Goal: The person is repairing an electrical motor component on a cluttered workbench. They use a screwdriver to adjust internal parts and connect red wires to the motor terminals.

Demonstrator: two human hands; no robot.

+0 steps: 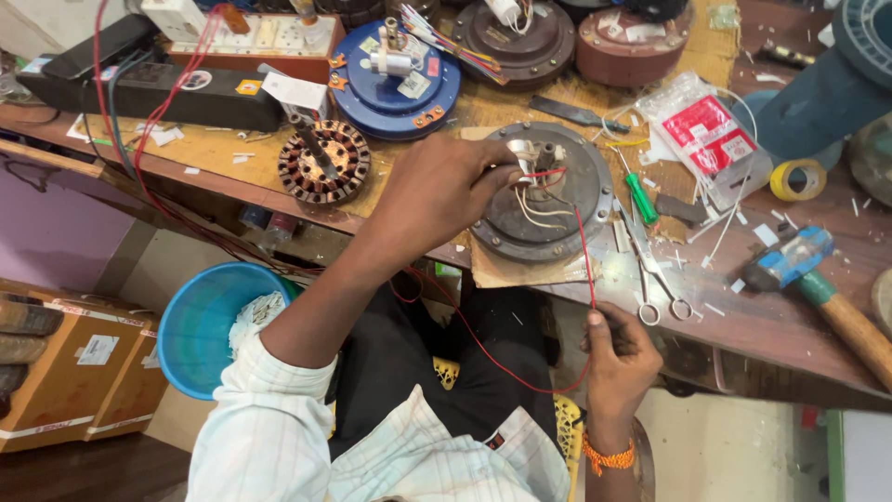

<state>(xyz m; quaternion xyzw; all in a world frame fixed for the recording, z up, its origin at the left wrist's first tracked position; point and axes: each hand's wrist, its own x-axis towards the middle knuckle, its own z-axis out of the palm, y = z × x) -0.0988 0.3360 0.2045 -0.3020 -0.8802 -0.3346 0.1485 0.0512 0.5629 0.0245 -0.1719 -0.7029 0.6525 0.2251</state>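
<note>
Round grey motor housing lies flat on bench edge — red wire taut from its hub.

left hand reaching, right hand pinched.

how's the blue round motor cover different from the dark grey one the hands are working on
The blue motor cover lies farther back on the bench, untouched; the dark grey motor cover sits at the near edge, with the left hand on its hub. The blue one carries multicoloured wires; the grey has white wires and a red wire pulled by the right hand. Both are round.
</note>
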